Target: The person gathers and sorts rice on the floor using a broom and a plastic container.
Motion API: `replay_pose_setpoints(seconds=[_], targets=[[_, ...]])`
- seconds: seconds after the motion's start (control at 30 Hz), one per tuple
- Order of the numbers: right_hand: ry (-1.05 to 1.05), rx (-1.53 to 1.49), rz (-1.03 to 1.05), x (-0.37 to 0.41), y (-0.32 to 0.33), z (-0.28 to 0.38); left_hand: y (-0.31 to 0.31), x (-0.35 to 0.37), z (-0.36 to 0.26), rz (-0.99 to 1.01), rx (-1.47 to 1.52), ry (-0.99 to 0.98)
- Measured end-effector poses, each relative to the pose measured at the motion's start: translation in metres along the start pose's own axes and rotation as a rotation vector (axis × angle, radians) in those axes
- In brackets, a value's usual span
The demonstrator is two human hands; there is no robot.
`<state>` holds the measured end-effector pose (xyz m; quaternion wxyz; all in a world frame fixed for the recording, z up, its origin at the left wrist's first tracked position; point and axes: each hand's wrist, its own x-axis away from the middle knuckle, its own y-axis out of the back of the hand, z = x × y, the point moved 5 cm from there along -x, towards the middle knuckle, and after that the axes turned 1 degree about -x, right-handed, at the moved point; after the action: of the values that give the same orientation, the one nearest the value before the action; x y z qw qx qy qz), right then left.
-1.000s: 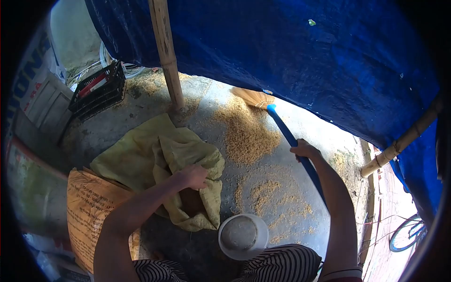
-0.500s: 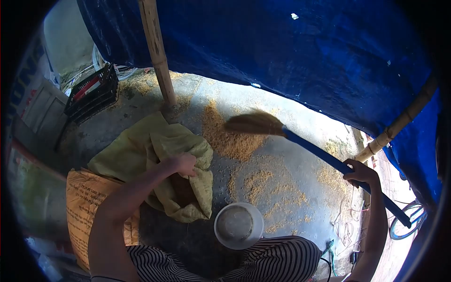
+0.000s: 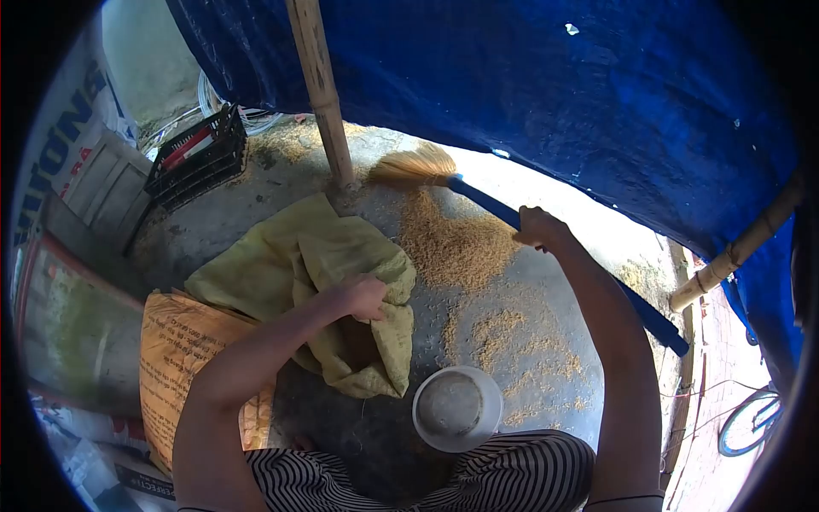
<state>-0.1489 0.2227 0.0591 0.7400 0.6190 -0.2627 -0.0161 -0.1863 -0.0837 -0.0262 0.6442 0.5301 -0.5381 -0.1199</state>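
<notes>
My left hand (image 3: pixel 365 297) grips the rim of a yellow-green woven sack (image 3: pixel 320 247), whose mouth faces toward me and to the right. Around the blue handle of a broom (image 3: pixel 415 167) is my right hand (image 3: pixel 542 229), closed. The straw bristles touch the floor just beyond a heap of golden grain or husks (image 3: pixel 452 247), near the foot of the bamboo pole. A thinner scatter of the same material lies between the heap and a white bucket (image 3: pixel 457 410), which stands by my knees.
A black crate (image 3: pixel 198 158) with a red item sits at the back left. An orange-brown printed sack (image 3: pixel 183 358) lies at the left. A bamboo pole (image 3: pixel 320 85) stands before the blue tarp (image 3: pixel 512 77). A bicycle wheel (image 3: pixel 749 424) shows at the right.
My right hand has moved left and forward. The broom head has swung left and away, from over the heap to its far side. My left hand still holds the sack; the view has shifted slightly.
</notes>
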Motion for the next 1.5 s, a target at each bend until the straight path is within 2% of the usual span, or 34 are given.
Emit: replay_pose_setpoints(seconds=[0.03, 0.13, 0.23, 0.33, 0.43, 0.5, 0.57, 0.6, 0.63, 0.7, 0.77, 0.8, 0.93, 0.97, 1.0, 1.07, 1.1, 1.17, 1.23, 1.3, 1.37, 1.43, 1.47, 1.5], targets=[[-0.022, 0.103, -0.002, 0.002, -0.004, 0.003, -0.002, -0.002, 0.002, 0.004, 0.010, -0.015], [-0.039, 0.155, 0.038, 0.028, -0.004, -0.015, -0.007, -0.008, 0.007, 0.000, -0.010, -0.022], [-0.009, 0.310, 0.026, 0.057, -0.004, -0.068, -0.005, -0.012, 0.005, -0.004, -0.012, -0.025], [0.036, 0.477, -0.031, 0.103, 0.029, -0.119, 0.004, -0.014, -0.001, 0.055, -0.008, -0.002], [0.028, 0.612, -0.064, 0.162, 0.082, -0.156, 0.005, -0.021, -0.004, 0.006, -0.046, -0.072], [0.082, 0.427, 0.032, 0.188, 0.107, -0.221, 0.002, -0.026, -0.004, -0.047, -0.037, -0.093], [-0.110, 0.293, 0.012, 0.230, 0.128, -0.213, 0.003, -0.030, -0.007, -0.025, -0.049, -0.097], [-0.180, 0.163, 0.071, 0.238, 0.125, -0.230, 0.003, -0.032, -0.007, -0.022, -0.057, -0.112], [-0.198, 0.157, 0.074, 0.243, 0.118, -0.241, 0.003, -0.033, -0.007, -0.028, -0.043, -0.106], [-0.376, -0.047, 0.033, 0.250, 0.099, -0.257, 0.007, -0.035, -0.014, -0.034, -0.040, -0.116], [-0.102, -0.035, -0.150, 0.217, 0.055, -0.315, 0.012, -0.033, -0.017, 0.018, -0.098, -0.040], [-0.273, -0.130, -0.113, 0.214, 0.050, -0.281, 0.014, -0.033, -0.020, 0.017, -0.107, -0.043], [-0.453, -0.358, -0.181, 0.142, -0.047, -0.275, 0.017, -0.023, -0.028, 0.029, -0.108, -0.006], [-0.508, -0.323, -0.117, 0.130, -0.069, -0.260, 0.019, -0.021, -0.029, 0.028, -0.104, -0.014], [-0.468, -0.298, -0.032, 0.120, -0.091, -0.250, 0.019, -0.020, -0.027, 0.031, -0.106, -0.007], [-0.391, -0.076, -0.095, 0.127, -0.118, -0.223, 0.016, -0.019, -0.025, 0.039, -0.079, -0.002], [-0.433, -0.230, -0.014, 0.147, -0.112, -0.201, 0.012, -0.020, -0.023, 0.044, -0.076, -0.004], [-0.378, -0.211, 0.033, 0.170, -0.116, -0.204, 0.010, -0.025, -0.017, 0.016, -0.086, -0.035], [-0.196, -0.042, 0.012, 0.197, -0.112, -0.223, 0.013, -0.025, -0.019, 0.002, -0.085, -0.046], [-0.228, -0.263, 0.095, 0.239, -0.066, -0.222, 0.016, -0.026, -0.021, -0.011, -0.080, -0.058], [-0.203, -0.240, 0.090, 0.264, -0.033, -0.240, 0.015, -0.026, -0.021, -0.001, -0.094, -0.081], [-0.330, -0.318, 0.141, 0.277, -0.009, -0.242, 0.013, -0.026, -0.017, 0.012, -0.089, -0.090], [-0.235, -0.250, 0.098, 0.273, -0.005, -0.245, 0.011, -0.024, -0.015, 0.022, -0.090, -0.102], [-0.286, -0.225, 0.123, 0.270, 0.005, -0.232, 0.011, -0.023, -0.012, 0.026, -0.085, -0.096]])
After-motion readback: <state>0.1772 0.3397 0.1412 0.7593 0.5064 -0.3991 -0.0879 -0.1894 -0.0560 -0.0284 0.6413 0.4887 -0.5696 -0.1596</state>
